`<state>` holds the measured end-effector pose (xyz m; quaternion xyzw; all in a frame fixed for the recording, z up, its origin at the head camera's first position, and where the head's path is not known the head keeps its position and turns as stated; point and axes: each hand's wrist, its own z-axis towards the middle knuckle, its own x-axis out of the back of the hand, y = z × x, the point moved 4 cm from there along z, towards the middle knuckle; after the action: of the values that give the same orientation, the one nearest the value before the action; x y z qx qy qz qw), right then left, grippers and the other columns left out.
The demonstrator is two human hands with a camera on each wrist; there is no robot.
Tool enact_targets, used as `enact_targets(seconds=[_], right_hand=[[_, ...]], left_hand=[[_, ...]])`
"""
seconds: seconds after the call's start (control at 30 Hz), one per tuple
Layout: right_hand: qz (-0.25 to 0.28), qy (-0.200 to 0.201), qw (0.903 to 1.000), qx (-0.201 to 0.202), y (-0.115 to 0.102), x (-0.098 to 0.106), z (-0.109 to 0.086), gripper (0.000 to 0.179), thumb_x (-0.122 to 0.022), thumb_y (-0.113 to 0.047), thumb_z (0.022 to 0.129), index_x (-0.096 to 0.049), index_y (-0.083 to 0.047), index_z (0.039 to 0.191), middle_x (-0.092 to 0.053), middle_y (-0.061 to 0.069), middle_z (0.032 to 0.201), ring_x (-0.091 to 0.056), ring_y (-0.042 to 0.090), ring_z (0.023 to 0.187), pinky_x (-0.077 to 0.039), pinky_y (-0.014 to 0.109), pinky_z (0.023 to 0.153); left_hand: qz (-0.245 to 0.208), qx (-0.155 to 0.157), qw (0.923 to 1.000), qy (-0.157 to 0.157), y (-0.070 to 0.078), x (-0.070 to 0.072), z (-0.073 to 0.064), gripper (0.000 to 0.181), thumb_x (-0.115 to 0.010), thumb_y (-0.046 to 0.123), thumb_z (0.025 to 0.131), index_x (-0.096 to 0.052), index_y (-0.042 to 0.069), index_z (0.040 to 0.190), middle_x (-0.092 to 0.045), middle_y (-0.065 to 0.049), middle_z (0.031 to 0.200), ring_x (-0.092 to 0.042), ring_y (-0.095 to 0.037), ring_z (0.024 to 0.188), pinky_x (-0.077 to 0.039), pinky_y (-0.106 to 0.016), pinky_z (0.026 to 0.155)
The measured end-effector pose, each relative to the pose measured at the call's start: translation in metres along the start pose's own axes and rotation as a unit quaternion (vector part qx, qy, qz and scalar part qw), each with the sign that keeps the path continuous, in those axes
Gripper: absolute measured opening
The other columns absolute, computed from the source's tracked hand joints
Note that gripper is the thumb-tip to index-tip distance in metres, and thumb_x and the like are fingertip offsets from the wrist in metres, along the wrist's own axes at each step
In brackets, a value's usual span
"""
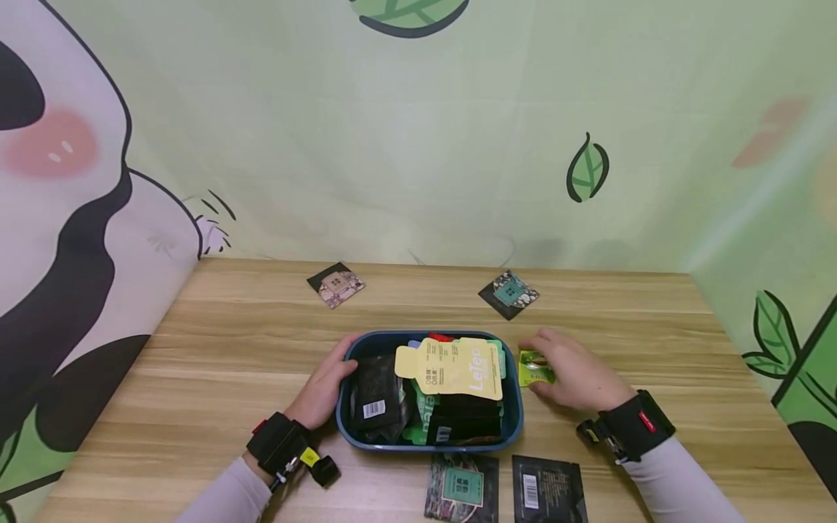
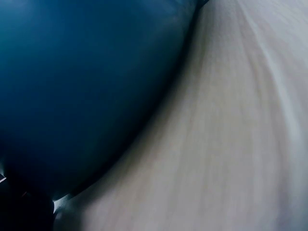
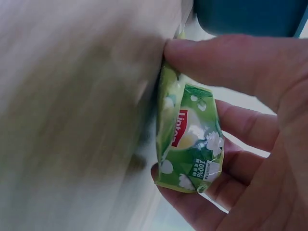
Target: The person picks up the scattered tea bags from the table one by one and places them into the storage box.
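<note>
A dark blue plastic tub (image 1: 429,447) sits mid-table, filled with packets. On top lies a pale yellow LeTeo packet (image 1: 458,368); below it are black packets (image 1: 378,392) and a green one. My left hand (image 1: 323,381) holds the tub's left side, thumb at the rim; the left wrist view shows the tub's outer wall (image 2: 86,86). Beside the tub's right side, my right hand (image 1: 578,370) pinches a green Lipton tea bag sachet (image 3: 199,137) between thumb and fingertips. The sachet is bent, close over the tabletop.
Two square sachets lie near the table's back edge, one pinkish (image 1: 336,285) and one teal and black (image 1: 508,294). In front of the tub lie a teal-labelled packet (image 1: 461,487) and a black packet with a barcode (image 1: 549,489). A printed green backdrop (image 1: 392,145) stands behind.
</note>
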<state>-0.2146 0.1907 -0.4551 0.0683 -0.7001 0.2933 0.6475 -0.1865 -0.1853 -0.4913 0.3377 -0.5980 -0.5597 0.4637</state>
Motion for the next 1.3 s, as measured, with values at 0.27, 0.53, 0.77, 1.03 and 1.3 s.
enact_targets(seconds=[0.27, 0.53, 0.77, 1.03, 1.3], right_hand=[[0.025, -0.003, 0.9995, -0.02, 0.003, -0.002, 0.0, 0.057, -0.08, -0.024, 0.077, -0.063, -0.01, 0.129, -0.064, 0.008, 0.126, -0.059, 0.025, 0.114, -0.048, 0.046, 0.095], [0.055, 0.0, 0.9977, -0.04, 0.003, -0.001, 0.001, 0.054, -0.078, -0.019, 0.079, -0.061, -0.012, 0.13, -0.065, 0.005, 0.121, -0.061, 0.021, 0.104, -0.051, 0.043, 0.088], [0.06, 0.012, 0.9972, -0.044, -0.001, 0.011, -0.002, 0.038, -0.069, -0.013, 0.087, -0.065, -0.009, 0.125, -0.068, 0.007, 0.113, -0.063, 0.022, 0.101, -0.052, 0.044, 0.086], [0.048, 0.085, 0.9952, -0.007, -0.017, 0.044, -0.011, 0.027, -0.071, -0.018, 0.087, -0.07, -0.003, 0.109, -0.069, 0.001, 0.087, -0.056, 0.005, 0.069, -0.048, 0.025, 0.06], [0.076, 0.118, 0.9893, 0.041, -0.052, 0.062, -0.023, 0.013, -0.074, -0.022, 0.085, -0.072, -0.017, 0.096, -0.065, -0.013, 0.08, -0.052, 0.001, 0.063, -0.045, 0.023, 0.056]], left_hand=[[0.003, -0.001, 1.0, 0.001, 0.0, 0.0, 0.0, 0.048, -0.027, 0.019, 0.104, -0.04, 0.015, 0.15, -0.046, -0.005, 0.148, -0.042, -0.024, 0.134, -0.026, -0.049, 0.114], [0.008, -0.001, 1.0, 0.002, -0.001, 0.001, 0.001, 0.047, -0.027, 0.021, 0.105, -0.04, 0.015, 0.15, -0.046, -0.004, 0.148, -0.042, -0.024, 0.134, -0.025, -0.051, 0.114], [0.006, -0.004, 1.0, -0.001, 0.0, 0.001, 0.001, 0.047, -0.027, 0.022, 0.105, -0.04, 0.015, 0.15, -0.046, -0.004, 0.148, -0.042, -0.024, 0.134, -0.025, -0.052, 0.114], [0.01, 0.003, 0.9999, 0.004, -0.002, 0.001, 0.0, 0.047, -0.027, 0.024, 0.105, -0.04, 0.016, 0.15, -0.047, -0.003, 0.147, -0.042, -0.023, 0.134, -0.026, -0.05, 0.114], [0.0, 0.0, 1.0, -0.003, -0.002, 0.0, 0.001, 0.047, -0.028, 0.024, 0.106, -0.04, 0.015, 0.15, -0.046, -0.004, 0.147, -0.042, -0.023, 0.133, -0.03, -0.037, 0.113]])
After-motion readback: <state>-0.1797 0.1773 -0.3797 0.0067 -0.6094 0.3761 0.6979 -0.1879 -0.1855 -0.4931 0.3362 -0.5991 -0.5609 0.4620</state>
